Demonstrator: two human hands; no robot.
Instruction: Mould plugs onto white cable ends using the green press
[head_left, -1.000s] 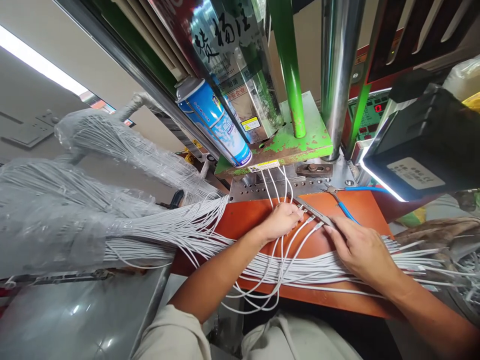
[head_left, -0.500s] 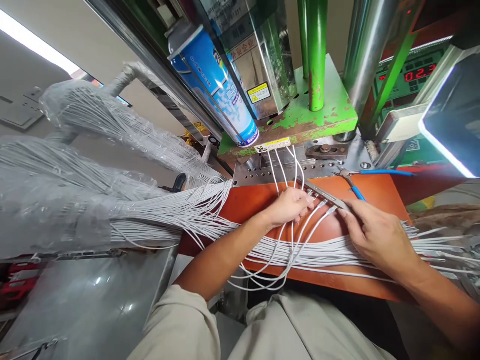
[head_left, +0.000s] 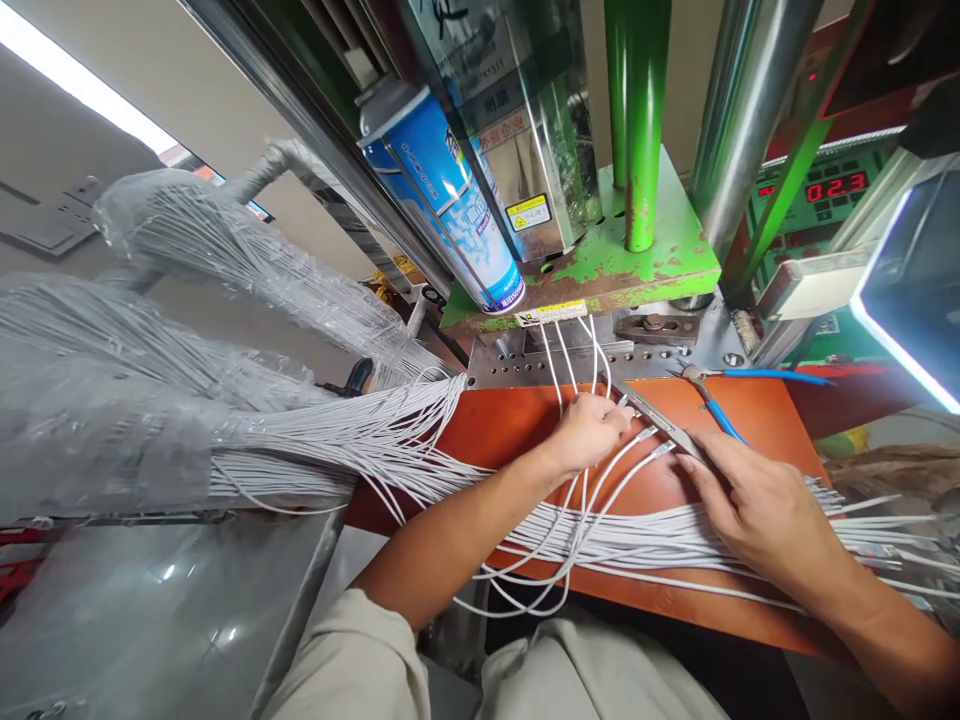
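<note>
My left hand (head_left: 589,435) is closed around several thin white cables (head_left: 577,365) that run up to the steel mould plate (head_left: 540,368) of a press. My right hand (head_left: 765,525) pinches the rear end of long metal tweezers (head_left: 660,420), whose tips reach just beyond my left fingertips. Under both hands lies an orange work board (head_left: 757,425). A wide bundle of white cables (head_left: 600,540) crosses it below my hands. Blue-handled pliers (head_left: 720,405) rest on the board, right of the tweezers and apart from them.
Plastic-wrapped white cable bundles (head_left: 150,420) spread out at the left. A blue spray can (head_left: 442,200) leans by the press's green base (head_left: 637,270), beside a steel column (head_left: 742,130). A red digital display (head_left: 836,187) shows 02.3. A black lamp housing (head_left: 915,270) intrudes at the right.
The whole view has shifted and tilted with my head. Both hands stay at the board, with the tweezers still held near my left fingers. The display now shows clearly.
</note>
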